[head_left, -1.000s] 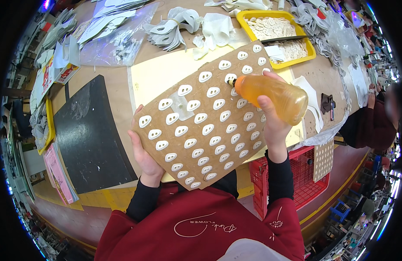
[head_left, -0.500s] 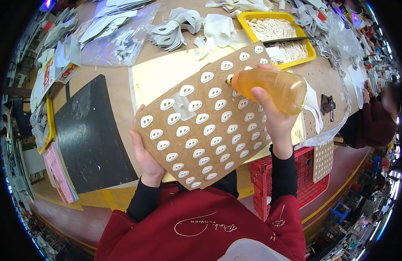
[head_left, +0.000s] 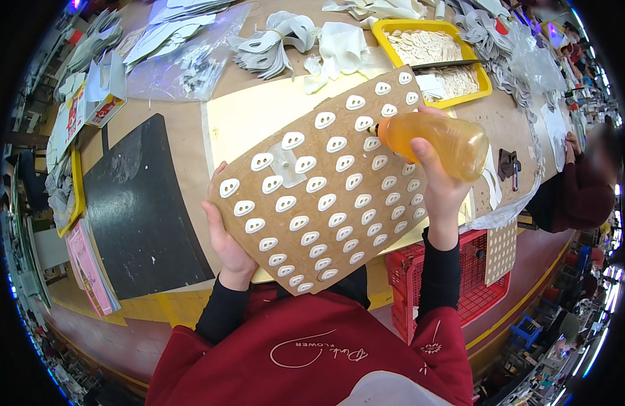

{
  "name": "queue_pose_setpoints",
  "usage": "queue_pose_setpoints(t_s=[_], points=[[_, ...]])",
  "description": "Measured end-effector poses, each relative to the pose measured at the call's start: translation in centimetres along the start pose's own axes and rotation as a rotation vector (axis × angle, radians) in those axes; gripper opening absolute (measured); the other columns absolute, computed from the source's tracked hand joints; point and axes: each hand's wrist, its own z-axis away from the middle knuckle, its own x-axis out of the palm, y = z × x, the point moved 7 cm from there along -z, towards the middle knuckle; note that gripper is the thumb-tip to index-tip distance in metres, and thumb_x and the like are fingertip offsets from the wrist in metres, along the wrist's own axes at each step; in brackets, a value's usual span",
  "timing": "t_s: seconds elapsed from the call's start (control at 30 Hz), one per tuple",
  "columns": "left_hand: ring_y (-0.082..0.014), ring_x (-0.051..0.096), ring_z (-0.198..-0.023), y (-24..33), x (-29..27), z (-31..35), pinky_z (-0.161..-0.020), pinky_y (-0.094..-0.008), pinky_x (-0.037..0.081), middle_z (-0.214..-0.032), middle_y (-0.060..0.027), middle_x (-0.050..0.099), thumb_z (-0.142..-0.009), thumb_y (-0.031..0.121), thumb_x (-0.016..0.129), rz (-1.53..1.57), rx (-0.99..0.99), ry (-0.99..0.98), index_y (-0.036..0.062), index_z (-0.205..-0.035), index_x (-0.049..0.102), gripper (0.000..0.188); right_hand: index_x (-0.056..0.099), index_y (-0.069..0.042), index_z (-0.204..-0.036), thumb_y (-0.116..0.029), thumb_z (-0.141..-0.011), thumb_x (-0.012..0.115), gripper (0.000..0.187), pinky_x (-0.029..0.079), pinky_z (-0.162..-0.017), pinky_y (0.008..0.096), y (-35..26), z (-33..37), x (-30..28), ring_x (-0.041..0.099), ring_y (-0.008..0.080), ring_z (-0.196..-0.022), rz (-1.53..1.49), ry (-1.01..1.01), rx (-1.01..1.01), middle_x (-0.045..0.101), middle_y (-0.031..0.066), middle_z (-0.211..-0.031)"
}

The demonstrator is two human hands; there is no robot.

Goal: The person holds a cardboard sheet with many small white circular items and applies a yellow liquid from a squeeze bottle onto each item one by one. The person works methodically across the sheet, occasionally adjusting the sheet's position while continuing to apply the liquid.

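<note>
At 9 o'clock, a black panel (head_left: 146, 223) lies on the table (head_left: 187, 139). Next to its right, the left grip (head_left: 231, 254) is closed on the lower-left edge of the brown board (head_left: 318, 220), its fingers partly hidden behind. The board occupies the centre, face up, with its long axis running from 8 to 2 o'clock; white two-holed pieces (head_left: 327, 201) sit on it in rows. Over its right-hand part, the amber bottle (head_left: 455, 139) lies nearly level, nozzle (head_left: 373, 129) just past 9 o'clock, base just past 3. The nozzle tip is close to two pieces; contact cannot be determined. The right grip (head_left: 441, 193) is wrapped around the bottle body. A yellow tray (head_left: 465, 99) stands at 1 o'clock, a red crate (head_left: 400, 291) at 4.
</note>
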Motion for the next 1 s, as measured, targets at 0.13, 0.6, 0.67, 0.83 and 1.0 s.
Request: queue_pose_setpoints(t_s=[0.13,0.6,0.67,0.83,1.0], points=[[-0.0289,0.04,-0.131,0.0,0.0,0.0,-0.106,-0.0448,0.039,-0.142,-0.0143,0.037,-0.099,0.054,0.025,-0.017,0.0,0.008,0.0099,-0.144,0.027,0.063,0.057,0.002,-0.114,-0.004,-0.077,0.077,0.043,0.051,-0.086,0.0305,-0.2,0.3,0.5,0.062,0.0167,-0.099,0.051,-0.056,-0.067,0.063,0.0113,-0.114],[-0.0277,0.04,-0.13,0.0,0.0,0.0,-0.106,-0.0447,0.039,-0.141,-0.0133,0.038,-0.099,0.054,0.026,-0.001,0.013,0.0,0.0105,-0.144,0.027,0.062,0.057,0.0,-0.116,-0.009,-0.08,0.076,0.042,0.052,-0.08,0.027,1.1,-0.9,-0.8,0.062,0.0146,-0.097,-0.04,0.053,0.054,0.064,0.0097,-0.112],[-0.0276,0.04,-0.13,-0.1,-0.2,0.0,-0.106,-0.0446,0.039,-0.141,-0.0131,0.038,-0.099,0.054,0.026,0.007,0.013,-0.001,0.0106,-0.144,0.027,0.062,0.058,0.0,-0.114,-0.009,-0.08,0.076,0.04,0.052,-0.078,0.0262,0.9,-1.3,-0.5,0.062,0.014,-0.096,-0.048,0.034,0.045,0.064,0.0091,-0.111],[-0.0268,0.039,-0.132,-0.2,-0.3,0.0,-0.107,-0.0429,0.036,-0.144,-0.0101,0.038,-0.1,0.051,0.026,0.056,-0.006,-0.039,0.0118,-0.145,0.028,0.06,0.062,0.0,-0.107,-0.008,-0.079,0.077,0.033,0.051,-0.075,0.025,0.1,-2.1,0.3,0.063,0.0124,-0.088,-0.094,-0.011,0.059,0.067,0.0071,-0.102],[-0.0277,0.041,-0.13,-0.3,-0.5,0.0,-0.105,-0.0444,0.04,-0.141,-0.0133,0.038,-0.099,0.054,0.026,0.019,0.01,0.0,0.0099,-0.144,0.027,0.062,0.064,0.001,-0.102,-0.011,-0.077,0.079,0.031,0.051,-0.067,0.0228,-0.5,-2.6,1.1,0.063,0.0096,-0.078,-0.049,-0.04,0.014,0.068,0.0058,-0.091]])
